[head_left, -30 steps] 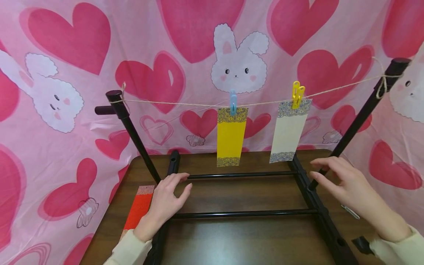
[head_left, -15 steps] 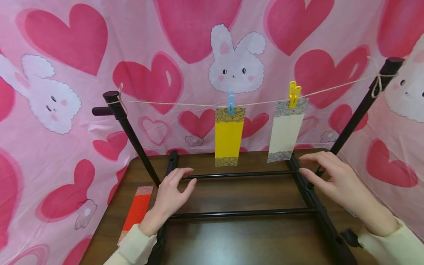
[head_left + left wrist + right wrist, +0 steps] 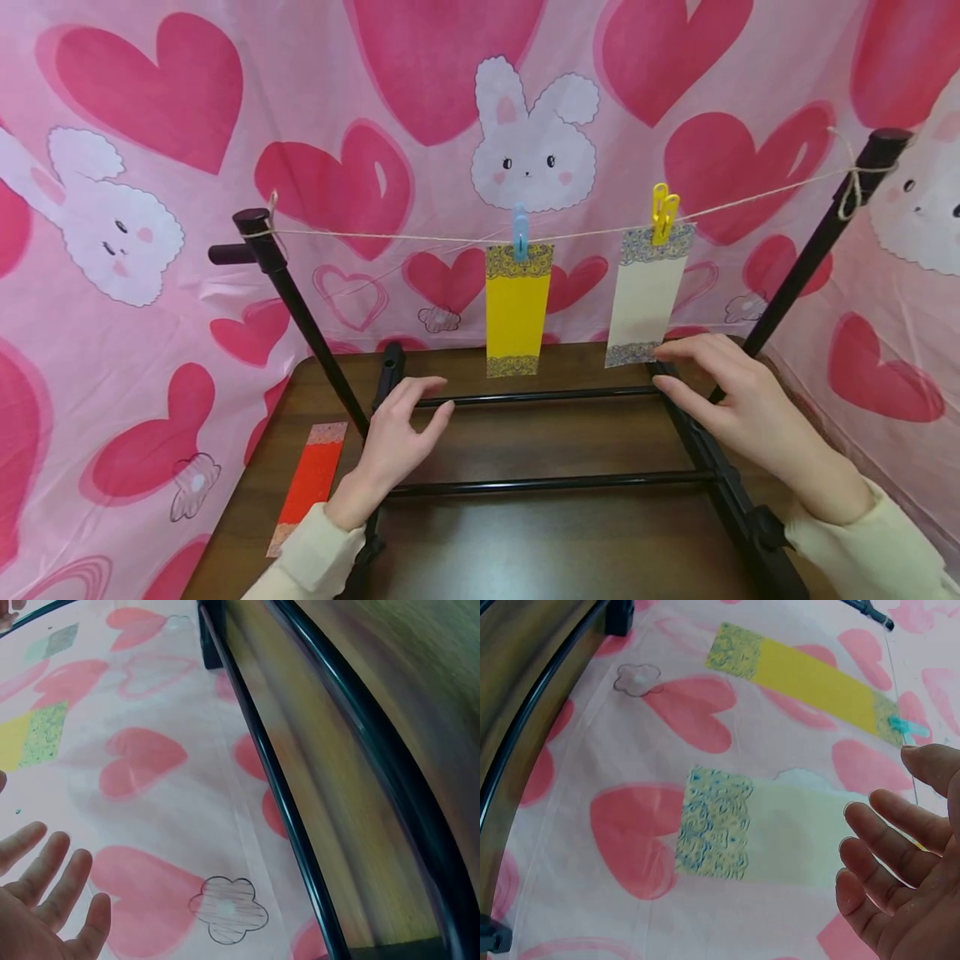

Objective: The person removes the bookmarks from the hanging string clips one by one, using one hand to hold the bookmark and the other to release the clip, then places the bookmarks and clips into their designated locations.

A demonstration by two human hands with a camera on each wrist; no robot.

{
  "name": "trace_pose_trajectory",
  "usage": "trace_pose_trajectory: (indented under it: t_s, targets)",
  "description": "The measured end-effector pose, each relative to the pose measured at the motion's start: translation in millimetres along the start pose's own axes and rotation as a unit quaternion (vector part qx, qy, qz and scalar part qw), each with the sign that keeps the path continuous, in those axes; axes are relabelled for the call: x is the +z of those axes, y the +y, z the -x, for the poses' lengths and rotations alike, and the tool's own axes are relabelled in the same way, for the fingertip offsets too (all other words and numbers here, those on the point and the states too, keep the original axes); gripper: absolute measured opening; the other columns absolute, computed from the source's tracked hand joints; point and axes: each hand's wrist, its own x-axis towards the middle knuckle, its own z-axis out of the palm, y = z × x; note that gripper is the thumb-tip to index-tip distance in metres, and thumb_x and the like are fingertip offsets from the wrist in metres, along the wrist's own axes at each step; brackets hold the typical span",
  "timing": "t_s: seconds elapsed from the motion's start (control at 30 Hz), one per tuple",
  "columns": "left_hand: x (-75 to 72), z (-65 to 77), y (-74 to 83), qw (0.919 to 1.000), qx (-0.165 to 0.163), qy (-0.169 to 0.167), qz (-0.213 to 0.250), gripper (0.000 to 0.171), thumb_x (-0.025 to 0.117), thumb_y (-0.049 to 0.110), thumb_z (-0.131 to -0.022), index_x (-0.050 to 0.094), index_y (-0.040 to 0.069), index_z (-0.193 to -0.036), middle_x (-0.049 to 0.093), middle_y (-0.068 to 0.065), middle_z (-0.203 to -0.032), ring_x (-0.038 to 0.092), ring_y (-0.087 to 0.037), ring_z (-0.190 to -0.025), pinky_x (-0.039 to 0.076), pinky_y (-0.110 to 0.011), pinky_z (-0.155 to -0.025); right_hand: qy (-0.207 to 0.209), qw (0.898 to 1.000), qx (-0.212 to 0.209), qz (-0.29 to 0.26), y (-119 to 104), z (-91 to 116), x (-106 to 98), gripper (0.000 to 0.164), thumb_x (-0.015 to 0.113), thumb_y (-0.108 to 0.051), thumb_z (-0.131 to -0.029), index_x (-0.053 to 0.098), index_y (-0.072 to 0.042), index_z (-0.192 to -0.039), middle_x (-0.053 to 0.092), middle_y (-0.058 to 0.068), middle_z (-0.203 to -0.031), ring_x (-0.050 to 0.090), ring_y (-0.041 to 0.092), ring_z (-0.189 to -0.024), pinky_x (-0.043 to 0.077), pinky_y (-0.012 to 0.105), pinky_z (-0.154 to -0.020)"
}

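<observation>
A yellow strip [image 3: 516, 312] with patterned ends hangs from a string [image 3: 420, 237] under a light blue clothespin [image 3: 521, 233]. To its right a white strip [image 3: 647, 300] with blue lace-patterned ends hangs under a yellow clothespin [image 3: 663, 215]. My left hand [image 3: 401, 433] hovers near the left post with nothing in it, its fingers loosely bent. My right hand [image 3: 727, 400] is also without anything, its fingertips close to the white strip's lower end; whether they touch I cannot tell. A red strip [image 3: 311, 483] lies on the table left of my left hand.
The string is tied between a left black post [image 3: 300, 312] and a right black post [image 3: 817, 242]. Two black crossbars [image 3: 555, 483] join the rack's feet above the brown table [image 3: 555, 542]. A pink cloth [image 3: 442, 183] with hearts and rabbits hangs behind.
My right hand has moved left toward the white strip's lower end. My left hand has shifted slightly right and up. The head view has drifted a little; the strips hang as before.
</observation>
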Motion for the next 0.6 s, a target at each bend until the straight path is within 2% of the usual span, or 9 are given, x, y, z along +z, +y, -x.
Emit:
trace_pose_trajectory:
  t_s: [0.07, 0.3, 0.6]
  targets:
    - [1.4, -2.0, 2.2, 1.0, 0.0, 0.002, 0.006, 0.033, 0.074, 0.029, -0.096, 0.069, 0.018, -0.127, 0.069, 0.001, -0.123, 0.066, -0.02, -0.113, 0.057, -0.048, -0.094, -0.001, 1.0, -0.007, -0.003, -3, -3, 1, 0.055, 0.09, 0.001, -0.072, 0.071, -0.013, -0.122, 0.069, 0.0, -0.116, 0.053, 0.007, -0.1, 0.042, 0.005, -0.087]
    - [6.0, -11.4, 10.8, 0.9989, -0.017, 0.011, 0.043, 0.032, 0.077, 0.029, -0.094, 0.07, 0.018, -0.123, 0.071, -0.002, -0.118, 0.067, -0.028, -0.111, 0.056, -0.048, -0.095, 0.005, 0.999, -0.03, -0.019, -13, -16, 0, 0.056, 0.089, 0.0, -0.073, 0.071, -0.013, -0.124, 0.069, -0.002, -0.116, 0.052, 0.003, -0.099, 0.044, 0.007, -0.082]
    - [16.3, -23.1, 15.7, 0.9952, -0.033, 0.01, 0.091, 0.028, 0.076, 0.029, -0.096, 0.072, 0.019, -0.122, 0.071, 0.003, -0.119, 0.065, -0.018, -0.11, 0.055, -0.045, -0.097, -0.002, 0.999, -0.012, -0.031, -28, -33, 0, 0.06, 0.09, -0.002, -0.074, 0.069, -0.015, -0.129, 0.069, 0.001, -0.122, 0.055, 0.01, -0.106, 0.042, 0.004, -0.091]
